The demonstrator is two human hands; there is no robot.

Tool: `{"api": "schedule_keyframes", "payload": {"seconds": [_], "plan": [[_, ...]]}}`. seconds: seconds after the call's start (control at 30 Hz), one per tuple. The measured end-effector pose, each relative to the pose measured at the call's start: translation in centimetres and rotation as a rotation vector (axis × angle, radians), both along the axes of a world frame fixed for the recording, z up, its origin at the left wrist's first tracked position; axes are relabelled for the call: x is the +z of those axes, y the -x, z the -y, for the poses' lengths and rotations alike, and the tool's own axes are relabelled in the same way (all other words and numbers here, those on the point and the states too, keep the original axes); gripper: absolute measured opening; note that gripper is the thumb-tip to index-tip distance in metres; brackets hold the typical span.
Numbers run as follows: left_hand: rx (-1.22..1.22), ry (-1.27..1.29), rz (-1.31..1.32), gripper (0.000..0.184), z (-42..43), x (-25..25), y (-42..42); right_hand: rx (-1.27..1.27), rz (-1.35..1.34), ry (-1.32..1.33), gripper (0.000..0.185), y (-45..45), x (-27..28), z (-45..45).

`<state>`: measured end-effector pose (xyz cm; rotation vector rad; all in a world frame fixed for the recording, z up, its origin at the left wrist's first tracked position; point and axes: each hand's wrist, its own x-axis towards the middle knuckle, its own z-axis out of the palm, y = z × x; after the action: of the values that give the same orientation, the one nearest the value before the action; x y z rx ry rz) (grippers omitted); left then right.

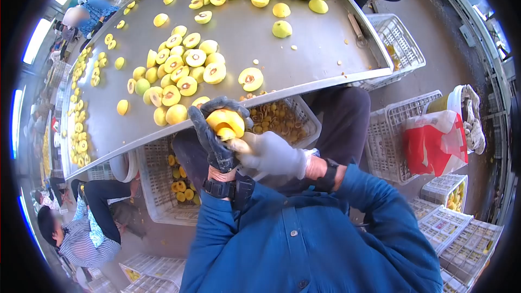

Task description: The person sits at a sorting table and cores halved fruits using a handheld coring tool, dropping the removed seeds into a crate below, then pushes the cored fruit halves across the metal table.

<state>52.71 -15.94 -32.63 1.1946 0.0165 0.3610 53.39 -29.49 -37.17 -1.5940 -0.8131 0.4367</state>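
1. Head view, grip: the left hand (209,140), in a dark glove, clasps an opened yellow fruit (223,121) near the metal table's (320,57) front edge, above the lap. The right hand (274,154), in a pale grey glove, meets it from the other side; blur hides whether its fingers are clenched on a tool (something pale shows at their tips).
2. Head view, handling: the fruit is best cupped firmly but without squeezing, since the flesh looks easy to bruise. Short, controlled right-hand strokes, with the left fingertips kept clear, would suit it.
3. Head view, materials: the table is smooth, dull metal with a raised rim. The fruit halves (214,72) are rounded, with moist yellow flesh and brownish centres. Below, a latticed plastic crate (149,192) holds more halves.
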Motion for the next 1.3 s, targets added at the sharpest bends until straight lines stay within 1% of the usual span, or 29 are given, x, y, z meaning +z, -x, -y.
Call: {"api": "schedule_keyframes", "payload": {"seconds": [0.03,0.07,0.1,0.13,0.17,0.23,0.27,0.3,0.33,0.37,0.4,0.43,0.5,0.6,0.63,0.67,0.7,0.73,0.77,0.8,0.83,0.9,0.93,1.03,1.13,1.17,1.23,1.27,1.3], "plan": [[0.040,0.180,-0.044,0.058,-0.6,-1.8,-0.7,-0.071,0.300,0.118,0.024,-0.4,-0.9,0.0],[0.083,0.359,-0.090,0.058,-1.7,-4.4,-1.5,-0.095,0.442,0.194,0.024,-0.6,-0.8,0.2],[0.125,0.535,-0.142,0.058,-2.5,-5.7,-1.6,-0.139,0.467,0.255,0.023,-0.5,-1.6,0.3],[0.234,0.534,-0.263,0.058,-1.8,-4.0,-1.2,-0.182,0.490,0.318,0.023,-0.5,-2.4,0.3],[0.188,0.570,-0.226,0.059,-2.3,-4.0,-1.0,-0.222,0.511,0.382,0.023,-0.5,-3.2,0.3],[0.260,0.409,-0.228,0.059,-2.8,-3.2,0.2,-0.111,0.487,0.721,0.019,-2.3,-6.7,1.2],[0.350,0.258,-0.213,0.060,-3.8,-3.6,0.7,-0.033,0.606,0.761,0.020,-2.8,-8.4,2.7],[0.434,0.108,-0.191,0.061,-5.4,-4.7,1.1,-0.046,0.400,0.846,0.022,-2.9,-10.1,3.5],[0.519,-0.039,-0.169,0.063,-7.4,-5.7,1.5,-0.082,0.375,0.829,0.023,-2.8,-9.7,4.2],[0.485,0.140,-0.155,0.064,-10.7,-6.2,2.5,-0.114,0.346,0.814,0.024,-2.5,-9.3,4.7],[0.449,-0.225,-0.098,0.058,-14.5,-8.0,3.7,-0.126,0.321,0.792,0.024,-2.5,-8.9,5.0],[0.792,-0.566,-0.234,0.043,-17.4,-8.8,3.9,-0.142,0.292,0.773,0.025,-2.5,-8.5,5.3],[0.918,-1.263,-0.117,0.033,-18.8,-6.3,3.8,-0.188,0.267,0.724,0.026,-2.4,-8.0,5.8],[0.560,-1.143,-0.060,0.031,-12.3,-2.5,-0.5,-0.237,0.271,0.655,0.027,-1.9,-7.3,5.6],[0.396,-1.186,-0.096,0.030,-10.2,-2.0,-2.4,-0.247,0.264,0.653,0.027,-1.7,-7.2,5.5],[0.268,-1.162,0.003,0.030,-9.2,-4.3,-5.0,-0.260,0.258,0.651,0.026,-1.6,-7.0,5.6],[0.194,-1.328,0.049,0.033,-7.6,-5.0,-7.4,-0.289,0.282,0.629,0.026,-1.4,-6.6,5.8],[0.088,-1.384,-0.070,0.037,-6.1,-5.3,-9.5,-0.320,0.305,0.607,0.025,-1.1,-6.0,6.1],[0.062,-1.476,-0.117,0.045,-4.9,-6.2,-11.2,-0.349,0.328,0.585,0.025,-1.0,-5.6,6.4],[-0.043,-1.452,-0.190,0.046,-4.4,-8.0,-13.1,-0.366,0.339,0.549,0.022,-1.2,-5.6,6.9],[-0.146,-1.427,-0.263,0.048,-4.1,-9.5,-14.6,-0.439,0.339,0.533,0.021,-1.6,-4.9,7.1],[-0.229,-1.247,-0.264,0.047,-3.9,-9.9,-15.7,-0.583,0.338,0.495,0.021,-2.8,-2.6,7.2],[-0.273,-1.158,-0.265,0.047,-3.8,-9.9,-16.1,-0.611,0.339,0.462,0.021,-3.9,-2.1,7.6],[-0.265,-0.737,-0.372,0.045,-3.5,-7.1,-14.3,-0.738,0.278,0.390,0.025,-7.1,-1.3,6.8],[-0.167,-0.640,-0.292,0.042,-2.9,-3.2,-10.6,-0.711,-0.055,0.157,0.032,-7.9,1.7,4.2],[-0.138,-0.607,-0.269,0.040,-2.5,-1.9,-9.3,-0.651,-0.186,0.007,0.035,-7.7,2.0,3.2],[-0.175,-0.538,-0.307,0.036,-1.7,0.2,-6.7,-0.520,-0.445,-0.286,0.041,-7.3,2.4,1.7],[-0.182,-0.436,-0.361,0.036,-1.9,0.6,-5.9,-0.414,-0.437,-0.209,0.047,-7.7,2.5,2.0],[-0.202,-0.342,-0.295,0.036,-2.0,0.3,-5.2,-0.339,-0.411,-0.177,0.046,-7.8,2.8,2.1]]}}
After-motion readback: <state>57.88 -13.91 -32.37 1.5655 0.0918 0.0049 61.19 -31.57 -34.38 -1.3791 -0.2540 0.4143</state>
